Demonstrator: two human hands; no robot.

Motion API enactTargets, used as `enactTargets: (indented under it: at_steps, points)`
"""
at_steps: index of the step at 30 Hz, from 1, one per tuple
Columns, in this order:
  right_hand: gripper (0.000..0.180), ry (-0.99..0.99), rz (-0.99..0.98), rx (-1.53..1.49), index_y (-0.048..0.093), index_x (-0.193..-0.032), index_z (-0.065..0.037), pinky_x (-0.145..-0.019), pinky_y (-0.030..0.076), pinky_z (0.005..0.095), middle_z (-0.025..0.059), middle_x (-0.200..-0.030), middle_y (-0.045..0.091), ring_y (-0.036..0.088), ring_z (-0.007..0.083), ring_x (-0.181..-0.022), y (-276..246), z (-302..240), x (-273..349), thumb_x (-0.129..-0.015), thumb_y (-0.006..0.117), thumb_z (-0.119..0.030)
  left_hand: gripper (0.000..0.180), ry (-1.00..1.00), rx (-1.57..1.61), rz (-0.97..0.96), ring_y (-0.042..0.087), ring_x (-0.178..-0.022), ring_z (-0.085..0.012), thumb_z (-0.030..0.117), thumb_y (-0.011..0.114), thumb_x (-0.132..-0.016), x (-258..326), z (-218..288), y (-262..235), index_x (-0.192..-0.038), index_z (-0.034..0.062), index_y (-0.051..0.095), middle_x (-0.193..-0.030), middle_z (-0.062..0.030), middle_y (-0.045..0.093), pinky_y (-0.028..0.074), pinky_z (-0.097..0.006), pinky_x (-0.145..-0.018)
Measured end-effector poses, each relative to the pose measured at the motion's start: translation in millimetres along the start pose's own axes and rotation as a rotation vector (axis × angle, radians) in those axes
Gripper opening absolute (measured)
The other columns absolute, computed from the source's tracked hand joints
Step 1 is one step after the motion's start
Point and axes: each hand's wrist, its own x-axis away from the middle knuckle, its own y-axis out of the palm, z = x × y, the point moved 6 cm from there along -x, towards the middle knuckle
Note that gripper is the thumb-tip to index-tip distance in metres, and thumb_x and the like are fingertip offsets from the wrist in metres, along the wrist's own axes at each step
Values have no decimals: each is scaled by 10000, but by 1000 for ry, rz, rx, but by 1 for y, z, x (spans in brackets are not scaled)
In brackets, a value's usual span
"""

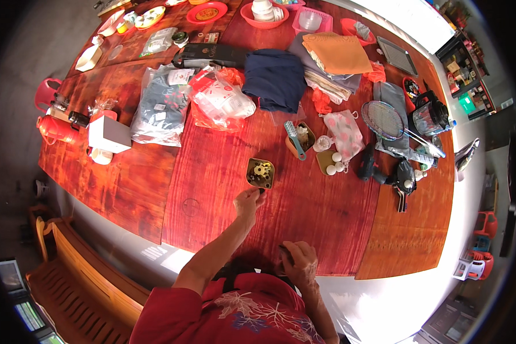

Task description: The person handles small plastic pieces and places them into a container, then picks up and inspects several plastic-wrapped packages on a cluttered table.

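My left hand (pixel 248 200) reaches out to the near edge of a small square tray (pixel 249 176). Its fingers are pinched on a small dark piece (pixel 262 191) too small to name. In the tray lie a pale yellowish part (pixel 262 168) with a knobby outline and several small dark bits. Close to my body, above the table's front edge, is my right hand (pixel 299 261) with its fingers curled. Something dark shows at its fingertips, but I cannot make out what it is.
Beyond the tray, a teal brush (pixel 295 139) rests across a small container. White balls (pixel 331 169) sit in another tray to the right, near a badminton racket (pixel 384 121) and a blender jug (pixel 430 113). Folded cloths (pixel 275 77) and bagged items (pixel 161 106) line the far side.
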Motion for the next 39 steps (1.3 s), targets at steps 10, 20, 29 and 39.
enactTargets:
  at_steps: [10,20,29,39]
  points:
    - [223,94,-5,-8,630,-914,-46,-646,447,370,91,-776,593,575,269,-704,-22,43,-19,-701,685,-4,496,402,-653,459,365,-1081,-261,109,726,-756,-43,10,-10,-1113,67,385,-1105,-147,354,396,-471,-877]
    - [235,152,-33,-20,634,-918,-80,-634,415,355,55,-793,596,582,228,-737,-12,67,-23,-696,705,-56,249,-40,-131,273,656,-724,-211,171,586,-866,-86,-31,-32,-1063,21,568,-897,-117,613,569,-334,-520]
    - [226,174,-54,-27,634,-919,-75,-636,414,351,49,-791,594,580,226,-732,-2,77,-35,-703,698,-59,495,-107,-256,227,666,-651,-251,56,650,-794,-90,-29,-14,-1245,27,450,-880,-187,644,590,-353,-534]
    - [204,247,-97,-30,636,-911,-67,-647,429,355,61,-793,608,589,238,-741,2,83,-43,-715,692,-68,430,-8,-201,156,665,-592,-250,-27,549,-814,-148,-5,14,-1237,17,485,-834,-167,632,574,-340,-469]
